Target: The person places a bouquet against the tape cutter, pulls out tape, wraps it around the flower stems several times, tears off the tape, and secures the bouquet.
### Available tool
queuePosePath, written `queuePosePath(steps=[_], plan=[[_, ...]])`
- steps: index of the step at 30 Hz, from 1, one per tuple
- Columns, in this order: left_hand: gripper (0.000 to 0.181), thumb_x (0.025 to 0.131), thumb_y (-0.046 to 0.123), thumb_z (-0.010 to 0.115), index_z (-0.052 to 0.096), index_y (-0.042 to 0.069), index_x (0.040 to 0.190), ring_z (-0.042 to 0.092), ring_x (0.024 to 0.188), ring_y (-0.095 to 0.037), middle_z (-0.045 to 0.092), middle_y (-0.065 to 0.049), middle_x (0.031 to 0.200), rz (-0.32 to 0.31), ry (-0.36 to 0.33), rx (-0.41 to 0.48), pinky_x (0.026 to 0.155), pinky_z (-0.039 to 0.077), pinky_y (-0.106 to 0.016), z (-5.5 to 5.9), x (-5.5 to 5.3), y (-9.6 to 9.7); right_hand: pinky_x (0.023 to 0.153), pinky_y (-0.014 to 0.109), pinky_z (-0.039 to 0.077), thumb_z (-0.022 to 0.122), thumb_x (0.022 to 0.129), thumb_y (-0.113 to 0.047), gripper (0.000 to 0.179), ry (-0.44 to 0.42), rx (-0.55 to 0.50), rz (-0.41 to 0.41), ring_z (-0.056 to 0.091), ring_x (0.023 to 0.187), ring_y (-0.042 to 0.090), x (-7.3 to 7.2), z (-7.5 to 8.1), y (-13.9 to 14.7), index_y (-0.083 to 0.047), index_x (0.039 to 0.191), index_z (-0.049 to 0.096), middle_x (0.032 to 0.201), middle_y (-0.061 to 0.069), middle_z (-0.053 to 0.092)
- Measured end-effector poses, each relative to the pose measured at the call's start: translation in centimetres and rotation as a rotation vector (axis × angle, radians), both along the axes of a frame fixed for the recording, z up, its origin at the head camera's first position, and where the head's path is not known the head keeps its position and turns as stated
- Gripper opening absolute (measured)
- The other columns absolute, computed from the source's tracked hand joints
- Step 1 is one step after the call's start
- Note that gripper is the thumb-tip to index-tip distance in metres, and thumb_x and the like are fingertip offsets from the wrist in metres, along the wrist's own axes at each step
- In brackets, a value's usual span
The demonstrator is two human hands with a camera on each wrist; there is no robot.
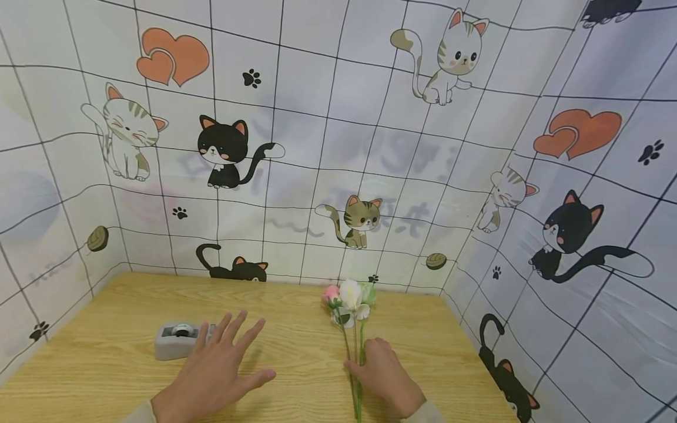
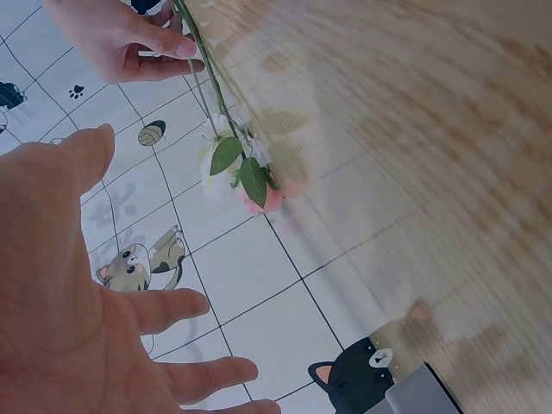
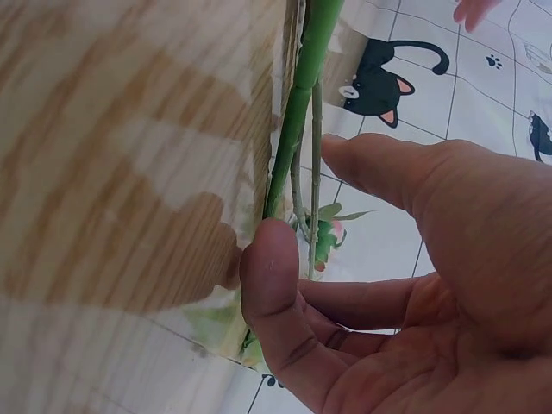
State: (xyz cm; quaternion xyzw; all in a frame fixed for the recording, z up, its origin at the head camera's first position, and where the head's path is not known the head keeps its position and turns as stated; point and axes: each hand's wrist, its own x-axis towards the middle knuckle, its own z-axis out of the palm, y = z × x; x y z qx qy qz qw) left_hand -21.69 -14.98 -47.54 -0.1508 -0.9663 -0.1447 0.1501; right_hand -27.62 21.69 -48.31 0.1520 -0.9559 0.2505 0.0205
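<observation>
My right hand [image 1: 385, 376] holds the stems of artificial flowers, with the thumb on one side and curled fingers on the other. In the right wrist view, a thick green stem [image 3: 297, 112] and thinner ones run between thumb and fingers. The flower heads are a pink bud [image 1: 331, 294], a white bloom [image 1: 351, 295] and a pale green one [image 1: 368, 294], pointing toward the back of the table. My left hand [image 1: 215, 370] hovers with fingers spread and nothing in it. Just beyond its fingers stands a grey tape dispenser [image 1: 171, 342], partly hidden by them.
The light wood-grain table [image 1: 296, 352] ends at the back against a white checked curtain [image 1: 296, 147] printed with cats, hearts and paws. The curtain also closes off the left and right sides.
</observation>
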Motion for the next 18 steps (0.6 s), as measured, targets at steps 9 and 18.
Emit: queuePosePath(steps=[9,18], plan=[[0.096,0.098,0.088,0.071,0.057,0.029,0.173,0.051,0.164,-0.057,0.049,-0.021,0.182,-0.021,-0.042,-0.003,0.123,0.035,-0.092,0.3,-0.1,0.3,0.058,0.030,0.048,0.095,0.099,-0.024,0.039,-0.033,-0.002,-0.008,0.053,0.071,0.017,-0.1,-0.2,-0.2,0.000,0.086,0.067,0.084,0.005,0.059],[0.098,0.097,0.088,0.073,0.058,0.028,0.173,0.052,0.163,-0.055,0.051,-0.020,0.181,-0.045,-0.055,-0.011,0.124,0.035,-0.092,0.4,0.0,0.9,0.050,0.021,0.042,0.087,0.099,-0.005,0.025,-0.082,-0.054,0.014,0.052,0.057,0.009,-0.4,-0.1,-1.0,-0.003,0.086,0.066,0.073,0.001,0.058]])
